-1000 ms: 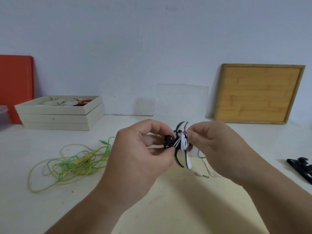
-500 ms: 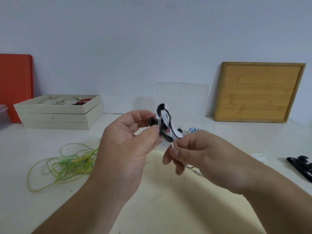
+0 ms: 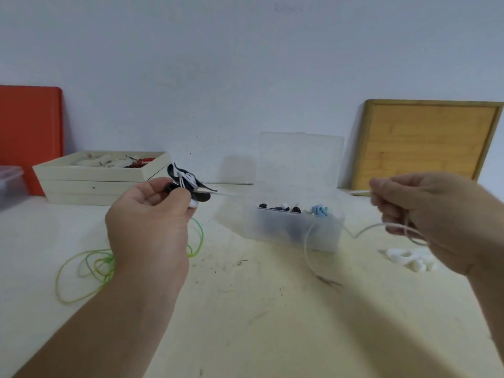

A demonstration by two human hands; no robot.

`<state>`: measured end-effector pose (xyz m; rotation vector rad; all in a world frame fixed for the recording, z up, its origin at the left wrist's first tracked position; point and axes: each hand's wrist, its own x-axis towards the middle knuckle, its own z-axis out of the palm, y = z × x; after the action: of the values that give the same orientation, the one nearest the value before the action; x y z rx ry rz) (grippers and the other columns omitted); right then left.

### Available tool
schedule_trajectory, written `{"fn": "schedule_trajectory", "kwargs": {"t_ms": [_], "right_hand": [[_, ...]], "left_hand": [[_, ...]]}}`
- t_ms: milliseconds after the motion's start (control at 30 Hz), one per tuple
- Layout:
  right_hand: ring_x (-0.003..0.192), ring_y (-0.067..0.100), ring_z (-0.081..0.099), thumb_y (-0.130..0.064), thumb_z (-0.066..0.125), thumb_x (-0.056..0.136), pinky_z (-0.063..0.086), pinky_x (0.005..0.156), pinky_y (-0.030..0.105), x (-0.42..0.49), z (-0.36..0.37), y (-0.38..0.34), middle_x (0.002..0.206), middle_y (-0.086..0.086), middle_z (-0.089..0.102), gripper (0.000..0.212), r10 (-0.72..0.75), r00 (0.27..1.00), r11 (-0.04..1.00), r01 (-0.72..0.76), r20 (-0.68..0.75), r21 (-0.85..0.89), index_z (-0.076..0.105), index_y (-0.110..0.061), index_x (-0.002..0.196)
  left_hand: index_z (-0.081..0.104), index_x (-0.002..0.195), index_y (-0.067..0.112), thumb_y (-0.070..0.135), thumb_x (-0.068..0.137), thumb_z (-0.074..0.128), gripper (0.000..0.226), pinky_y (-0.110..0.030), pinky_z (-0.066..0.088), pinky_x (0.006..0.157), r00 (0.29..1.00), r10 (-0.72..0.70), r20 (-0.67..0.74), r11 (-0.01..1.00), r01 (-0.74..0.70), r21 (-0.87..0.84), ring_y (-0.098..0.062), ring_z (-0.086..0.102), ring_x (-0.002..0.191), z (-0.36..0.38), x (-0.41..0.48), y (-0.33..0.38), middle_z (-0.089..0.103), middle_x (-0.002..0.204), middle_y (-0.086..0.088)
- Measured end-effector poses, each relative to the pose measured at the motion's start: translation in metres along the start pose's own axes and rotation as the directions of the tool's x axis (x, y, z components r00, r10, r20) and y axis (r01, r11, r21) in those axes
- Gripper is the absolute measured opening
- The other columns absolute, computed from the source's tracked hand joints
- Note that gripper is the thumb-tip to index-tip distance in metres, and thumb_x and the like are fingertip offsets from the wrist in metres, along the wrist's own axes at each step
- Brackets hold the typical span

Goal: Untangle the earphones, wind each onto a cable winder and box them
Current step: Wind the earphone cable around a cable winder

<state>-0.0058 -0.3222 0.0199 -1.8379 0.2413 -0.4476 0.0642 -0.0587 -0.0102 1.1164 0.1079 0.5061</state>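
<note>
My left hand (image 3: 148, 214) pinches a black cable winder (image 3: 191, 184) with white earphone cable wound round its middle, held up at the left. My right hand (image 3: 425, 211) is far to the right and grips the white cable (image 3: 362, 230), which sags in a loop down to the table in front of the box. A clear plastic box (image 3: 294, 227) stands open between my hands, its lid upright, with black, white and blue pieces inside. Green earphones (image 3: 92, 263) lie tangled on the table below my left hand, partly hidden by it.
A cream wooden tray (image 3: 90, 181) with small items sits at the back left before a red board (image 3: 30, 132). A bamboo board (image 3: 428, 145) leans on the wall at the back right. White winders (image 3: 409, 259) lie on the table near my right wrist.
My hands have drawn apart: the left carried the winder leftwards, the right pulled the white cable out to the right. The view shifted, so the clear box now shows between them.
</note>
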Motion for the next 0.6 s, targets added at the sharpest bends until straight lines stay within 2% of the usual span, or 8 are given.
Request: {"fn": "schedule_trajectory", "kwargs": {"t_ms": [100,167,267,333,400,467,533,600], "right_hand": [[0.06,0.02,0.057,-0.043,0.067,0.087,0.055,0.073,0.041,0.002,-0.007,0.001,0.05,-0.002,0.058,0.04,0.012,0.988,0.999,-0.02,-0.156,-0.051,0.072,-0.015,0.058],[0.062,0.023,0.064,-0.051,0.067,0.081,0.054,0.085,0.051,-0.001,-0.01,-0.004,0.054,0.003,0.06,0.05,0.1,0.991,0.994,-0.095,-0.085,0.062,0.063,-0.011,0.051],[0.066,0.019,0.071,-0.051,0.064,0.076,0.059,0.078,0.045,-0.003,-0.017,-0.012,0.057,0.002,0.058,0.053,0.182,0.974,0.838,-0.226,0.135,0.497,0.045,-0.021,0.037],[0.065,0.017,0.072,-0.048,0.056,0.085,0.061,0.067,0.043,-0.001,-0.02,-0.015,0.057,-0.001,0.06,0.057,0.191,0.971,0.747,-0.237,0.141,0.621,0.04,-0.023,0.037],[0.055,0.019,0.069,-0.046,0.053,0.09,0.061,0.06,0.04,0.0,-0.018,-0.015,0.056,0.002,0.061,0.053,0.211,0.972,0.756,-0.23,0.105,0.612,0.044,-0.022,0.044],[0.053,0.024,0.067,-0.038,0.058,0.092,0.061,0.063,0.04,0.0,-0.01,-0.012,0.058,0.008,0.063,0.04,0.19,0.982,0.863,-0.174,0.013,0.475,0.051,-0.017,0.058],[0.058,0.024,0.066,-0.023,0.065,0.09,0.06,0.074,0.046,0.0,0.002,-0.008,0.063,0.009,0.064,0.023,0.074,0.996,0.957,-0.055,-0.058,0.285,0.059,-0.011,0.071],[0.072,0.022,0.069,-0.013,0.075,0.078,0.059,0.081,0.041,-0.007,0.019,-0.009,0.072,0.007,0.07,0.009,-0.111,0.993,0.979,0.102,0.037,0.178,0.067,-0.01,0.077]], "left_hand": [[0.065,0.085,0.011,-0.009,0.081,0.065,0.02,-0.027,0.059,0.075,1.0,0.014,0.015,1.0,-0.014,0.009,-0.017,0.068,0.073,0.001,-0.003,-0.002,0.068,0.079,-0.007],[0.065,0.086,0.011,-0.008,0.081,0.066,0.021,-0.025,0.057,0.073,1.0,0.026,0.011,0.999,-0.026,0.029,-0.016,0.067,0.071,0.0,-0.002,-0.004,0.068,0.079,-0.006],[0.066,0.091,0.009,-0.008,0.079,0.067,0.021,-0.027,0.058,0.072,0.999,0.043,-0.03,0.998,-0.042,0.044,-0.019,0.067,0.072,-0.003,0.004,-0.004,0.068,0.08,-0.008],[0.067,0.094,0.007,-0.009,0.079,0.067,0.022,-0.03,0.06,0.076,0.999,0.034,-0.036,0.997,-0.031,0.077,-0.02,0.068,0.072,-0.005,0.008,-0.004,0.069,0.08,-0.007],[0.067,0.091,0.01,-0.007,0.076,0.068,0.023,-0.037,0.061,0.081,0.999,0.029,0.017,0.991,-0.031,0.128,-0.019,0.068,0.07,-0.003,0.003,-0.004,0.07,0.08,-0.007],[0.068,0.087,0.015,-0.003,0.072,0.072,0.024,-0.042,0.06,0.078,0.993,0.069,0.101,0.976,-0.088,0.199,-0.014,0.068,0.065,0.001,-0.007,-0.001,0.071,0.08,-0.005],[0.068,0.087,0.015,-0.003,0.075,0.073,0.022,-0.025,0.055,0.059,0.969,0.132,0.208,0.947,-0.185,0.261,-0.006,0.063,0.054,0.004,-0.018,0.001,0.072,0.075,0.002],[0.067,0.086,0.015,-0.004,0.077,0.072,0.021,-0.013,0.043,0.046,0.936,0.164,0.31,0.919,-0.26,0.297,-0.004,0.062,0.05,0.008,-0.028,0.004,0.072,0.068,0.008]]}}
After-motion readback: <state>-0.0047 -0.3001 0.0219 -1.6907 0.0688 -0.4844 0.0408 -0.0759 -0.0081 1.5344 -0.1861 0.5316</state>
